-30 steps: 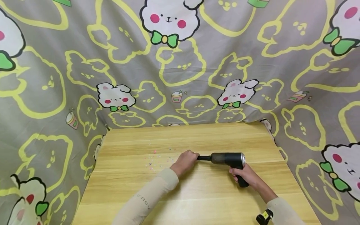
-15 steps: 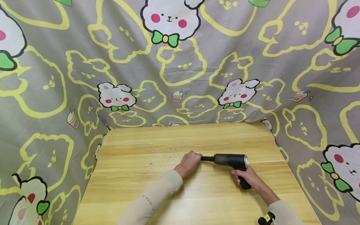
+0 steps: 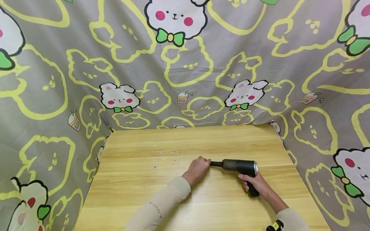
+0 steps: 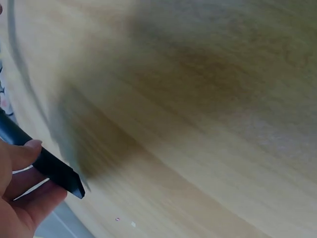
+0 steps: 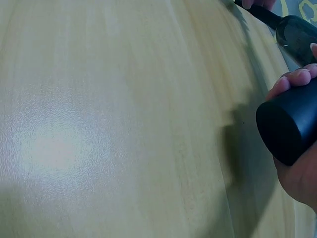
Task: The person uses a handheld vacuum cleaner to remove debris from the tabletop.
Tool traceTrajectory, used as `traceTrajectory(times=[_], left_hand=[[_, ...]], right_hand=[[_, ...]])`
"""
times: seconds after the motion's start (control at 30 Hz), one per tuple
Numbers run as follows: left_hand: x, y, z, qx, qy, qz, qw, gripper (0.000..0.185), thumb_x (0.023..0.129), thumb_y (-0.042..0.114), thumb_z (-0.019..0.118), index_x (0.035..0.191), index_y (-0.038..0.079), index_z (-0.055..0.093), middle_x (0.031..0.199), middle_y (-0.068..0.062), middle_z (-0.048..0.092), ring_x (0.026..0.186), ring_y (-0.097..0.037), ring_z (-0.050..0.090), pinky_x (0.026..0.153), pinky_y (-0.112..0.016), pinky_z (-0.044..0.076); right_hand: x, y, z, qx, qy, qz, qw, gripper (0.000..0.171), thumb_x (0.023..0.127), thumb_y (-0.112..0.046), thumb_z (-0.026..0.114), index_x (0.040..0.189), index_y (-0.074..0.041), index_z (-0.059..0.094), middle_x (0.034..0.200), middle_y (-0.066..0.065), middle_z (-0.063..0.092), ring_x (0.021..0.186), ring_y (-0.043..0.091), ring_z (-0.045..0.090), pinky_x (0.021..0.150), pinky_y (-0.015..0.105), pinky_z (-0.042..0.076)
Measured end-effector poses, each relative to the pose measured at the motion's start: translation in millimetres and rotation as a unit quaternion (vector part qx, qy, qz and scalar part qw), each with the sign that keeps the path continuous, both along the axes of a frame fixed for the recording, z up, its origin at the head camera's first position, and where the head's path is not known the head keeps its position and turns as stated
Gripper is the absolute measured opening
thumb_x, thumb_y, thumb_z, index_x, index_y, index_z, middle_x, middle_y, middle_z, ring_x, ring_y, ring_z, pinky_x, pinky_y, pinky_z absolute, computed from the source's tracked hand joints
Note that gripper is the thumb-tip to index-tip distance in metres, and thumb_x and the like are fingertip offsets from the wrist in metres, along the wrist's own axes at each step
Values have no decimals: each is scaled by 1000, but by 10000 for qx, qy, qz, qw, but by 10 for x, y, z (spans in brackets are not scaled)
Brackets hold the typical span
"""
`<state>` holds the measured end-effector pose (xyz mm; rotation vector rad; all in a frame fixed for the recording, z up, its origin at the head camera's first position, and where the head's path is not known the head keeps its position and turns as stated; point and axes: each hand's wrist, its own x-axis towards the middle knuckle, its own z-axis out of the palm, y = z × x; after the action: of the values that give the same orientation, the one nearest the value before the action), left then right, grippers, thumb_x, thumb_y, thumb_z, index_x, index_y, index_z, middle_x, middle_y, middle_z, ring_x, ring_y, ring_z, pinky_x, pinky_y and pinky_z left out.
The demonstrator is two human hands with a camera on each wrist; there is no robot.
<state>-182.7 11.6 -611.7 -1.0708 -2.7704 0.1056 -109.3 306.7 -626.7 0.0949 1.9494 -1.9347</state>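
Black handheld vacuum [image 3: 241, 166] lies low over the wooden table [image 3: 202, 205], right hand [image 3: 254, 182] wrapped round its handle, left hand [image 3: 199, 166] pinching the nozzle [image 4: 59, 171]; confetti scraps [image 3: 162, 163] (just ahead) look uncollected, so cleaning seems barely begun

Bright, even light; wrist views blurred.

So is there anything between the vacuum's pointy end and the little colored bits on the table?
Nothing visible. Only bare table lies between the nozzle, pinched by the left hand, and the colored bits. The right hand holds the vacuum.
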Motion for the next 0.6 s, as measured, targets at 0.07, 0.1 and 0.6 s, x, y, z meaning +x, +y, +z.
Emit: traceTrajectory(times=[0.07,0.1,0.6], left_hand=[[20,6,-21,-43,168,-58,9998,22,95,5,73,115,14,74,102,0,80,84,-12,71,68,-19,61],[31,8,-30,-84,269,-85,9996,22,94,5,74,115,14,74,102,0,80,84,-12,71,68,-19,60],[86,-12,-111,-383,792,61,9961,17,96,8,73,113,10,75,103,0,80,86,-12,73,68,-16,60]], right_hand=[[1,1,-6,-12,12,7,10000,15,102,-18,65,91,-12,57,66,-3,55,52,11,55,52,30,54],[3,2,-11,-12,-3,-11,10000,14,102,-18,65,91,-11,57,66,-3,55,52,11,55,52,30,54],[13,-80,-132,23,226,-17,9997,14,102,-12,63,91,-7,57,65,-3,57,52,12,57,52,33,56]])
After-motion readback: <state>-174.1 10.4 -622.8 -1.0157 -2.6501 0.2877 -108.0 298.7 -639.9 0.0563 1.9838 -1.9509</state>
